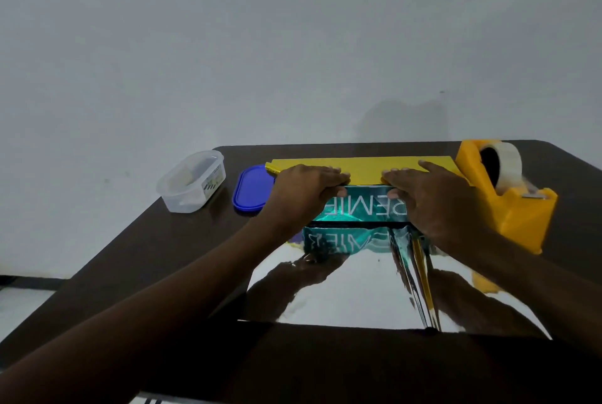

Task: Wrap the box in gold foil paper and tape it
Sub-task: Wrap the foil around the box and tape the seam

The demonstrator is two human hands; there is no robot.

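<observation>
We see the box (365, 206), dark teal with large pale letters that read upside down to us, lying flat and long across the desk (182, 257), its near side mirrored in the sheet under it. The gold foil paper (342, 293) is spread shiny side up toward us, creased along a ridge on the right. Its far edge is folded up over the box, showing a matte yellow side (365, 165). The tape (503, 160), a pale roll, sits upright in a yellow dispenser (518, 214) just right of the box.

"REMIE", upside down, on box (365, 204)
</observation>
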